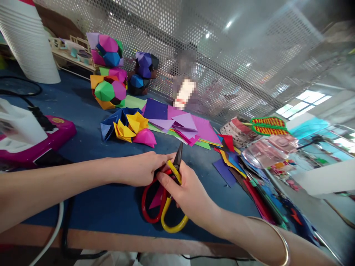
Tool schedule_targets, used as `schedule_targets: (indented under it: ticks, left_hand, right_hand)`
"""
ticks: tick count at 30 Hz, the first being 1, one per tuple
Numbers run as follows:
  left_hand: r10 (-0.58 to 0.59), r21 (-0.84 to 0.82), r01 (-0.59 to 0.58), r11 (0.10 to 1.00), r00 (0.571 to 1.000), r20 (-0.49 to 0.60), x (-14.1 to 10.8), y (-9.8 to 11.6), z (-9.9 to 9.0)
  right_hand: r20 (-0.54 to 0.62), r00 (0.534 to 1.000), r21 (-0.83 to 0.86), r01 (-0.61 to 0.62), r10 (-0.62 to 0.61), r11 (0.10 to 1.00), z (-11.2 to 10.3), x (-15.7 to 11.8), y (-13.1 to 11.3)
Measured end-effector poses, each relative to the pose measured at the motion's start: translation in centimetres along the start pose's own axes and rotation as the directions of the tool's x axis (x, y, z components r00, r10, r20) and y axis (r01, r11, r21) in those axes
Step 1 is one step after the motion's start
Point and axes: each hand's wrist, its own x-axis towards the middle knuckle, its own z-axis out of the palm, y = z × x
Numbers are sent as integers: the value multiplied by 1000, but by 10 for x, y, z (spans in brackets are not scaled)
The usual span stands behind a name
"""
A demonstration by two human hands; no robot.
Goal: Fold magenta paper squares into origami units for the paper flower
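A pair of scissors (pixel 173 170) with black blades, one red handle loop and one yellow handle loop is held above the near part of the blue table, its tip pointing away from me. My right hand (pixel 191 188) grips it around the pivot and upper handles, the thumb lying across. My left hand (pixel 144 168) is closed against the red handle side, with its fingers partly hidden. The blades look closed. A magenta paper piece (pixel 157 197) shows through and beside the red loop. Ahead lie folded yellow paper units (pixel 130 127) and a pink folded piece (pixel 145 137).
Stacked coloured paper sheets (pixel 205 129) lie at the back middle. Several paper balls (pixel 109 90) stand at the back left, near a stack of white cups (pixel 30 44). A magenta power strip (pixel 59 131) is at left. Loose paper (pixel 224 171) and a clear container (pixel 257 151) line the right edge.
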Motion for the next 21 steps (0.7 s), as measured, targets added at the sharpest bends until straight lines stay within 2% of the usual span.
schedule_targets:
  ticks: [6, 9, 21]
  left_hand:
    - [44, -48, -44, 998, 999, -3, 0, 3, -1]
    - [61, -59, -61, 996, 998, -7, 0, 2, 0]
    - [-11, -1, 11, 1000, 1000, -7, -2, -3, 4]
  right_hand:
    - [107, 993, 113, -66, 54, 991, -9, -1, 2]
    - [112, 991, 136, -90, 75, 987, -14, -1, 2]
    - [46, 999, -52, -5, 7, 999, -34, 3, 15]
